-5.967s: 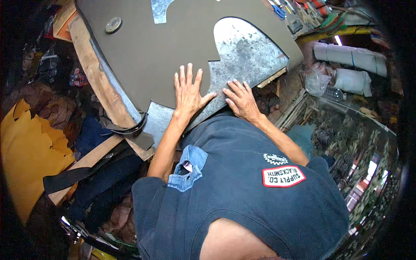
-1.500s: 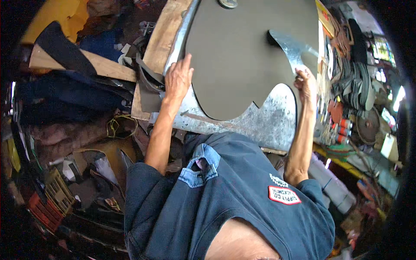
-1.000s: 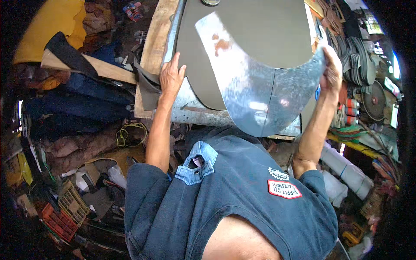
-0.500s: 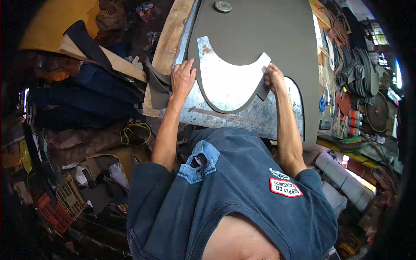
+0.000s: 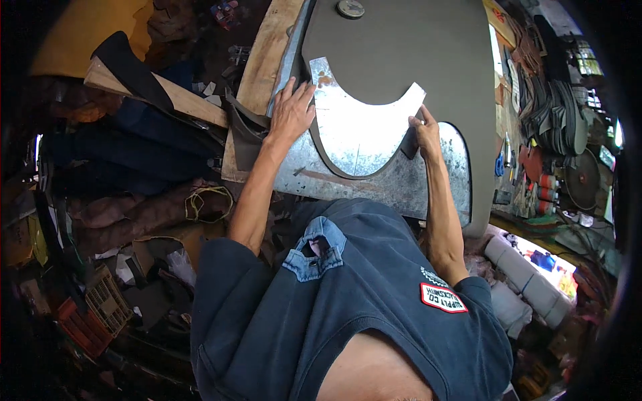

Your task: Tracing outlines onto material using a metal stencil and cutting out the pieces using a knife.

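Observation:
A shiny U-shaped metal template (image 5: 358, 140) lies on a dark grey sheet (image 5: 401, 47) spread over the bench. My left hand (image 5: 291, 112) rests flat beside the template's left arm, fingers stretched toward its upper tip. At the other arm, my right hand (image 5: 426, 134) is closed in a pinch against the outer edge. What lies between its fingertips is hidden. A short dark flap (image 5: 409, 146) of sheet material shows just under these fingers. A narrow dark margin follows the template's rounded lower edge, and bare metal plate (image 5: 374, 190) shows below it.
A round metal disc (image 5: 350, 8) sits on the sheet's far part. Wooden planks (image 5: 267, 53) and dark offcuts (image 5: 247, 134) lie on the left. To the right, a cluttered bench (image 5: 508, 134) holds tools, orange-labelled spools (image 5: 547, 190) and hanging dark pieces (image 5: 568, 113).
My left hand has moved up and right, closer to the template's left arm. My right hand has slid slightly down along the other arm, its fingers turned more upward. The view has shifted slightly.

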Available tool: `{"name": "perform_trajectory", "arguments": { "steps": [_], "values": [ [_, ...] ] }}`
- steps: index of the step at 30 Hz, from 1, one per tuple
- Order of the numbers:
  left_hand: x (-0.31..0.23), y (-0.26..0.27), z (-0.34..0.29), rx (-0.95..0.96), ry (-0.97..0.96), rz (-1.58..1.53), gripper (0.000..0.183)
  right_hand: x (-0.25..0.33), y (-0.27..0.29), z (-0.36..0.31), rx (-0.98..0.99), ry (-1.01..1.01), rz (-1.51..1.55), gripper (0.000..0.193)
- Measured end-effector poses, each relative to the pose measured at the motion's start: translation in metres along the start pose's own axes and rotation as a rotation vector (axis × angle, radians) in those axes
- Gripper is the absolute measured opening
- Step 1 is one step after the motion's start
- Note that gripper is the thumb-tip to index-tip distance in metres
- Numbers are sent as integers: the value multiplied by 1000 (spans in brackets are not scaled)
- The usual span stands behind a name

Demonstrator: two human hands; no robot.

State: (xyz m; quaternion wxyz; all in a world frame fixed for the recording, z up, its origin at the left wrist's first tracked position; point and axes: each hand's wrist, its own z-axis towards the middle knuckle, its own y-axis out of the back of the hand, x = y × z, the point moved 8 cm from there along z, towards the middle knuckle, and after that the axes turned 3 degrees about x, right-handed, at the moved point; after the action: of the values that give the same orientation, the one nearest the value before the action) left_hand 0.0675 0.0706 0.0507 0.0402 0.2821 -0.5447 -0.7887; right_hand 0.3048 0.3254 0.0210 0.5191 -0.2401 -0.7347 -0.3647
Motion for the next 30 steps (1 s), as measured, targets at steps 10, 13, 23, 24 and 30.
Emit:
{"name": "perform_trajectory", "arguments": {
  "steps": [10, 13, 23, 24, 30],
  "values": [
    [9, 2, 15, 32, -3, 79, 56, -11, 6, 9, 31, 72, -143, 52],
    [19, -1, 33, 60, -65, 140, 66, -15, 9, 14, -6, 43, -199, 52],
    [70, -38, 52, 250, -94, -27, 85, -17, 1, 1, -6, -45, -236, 60],
    [70, -37, 53, 246, -94, -31, 87, -18, 1, 2, -9, -36, -230, 60],
    [66, -27, 53, 237, -94, -35, 94, -2, -1, 1, 3, 76, -326, 56]
  ]
}}
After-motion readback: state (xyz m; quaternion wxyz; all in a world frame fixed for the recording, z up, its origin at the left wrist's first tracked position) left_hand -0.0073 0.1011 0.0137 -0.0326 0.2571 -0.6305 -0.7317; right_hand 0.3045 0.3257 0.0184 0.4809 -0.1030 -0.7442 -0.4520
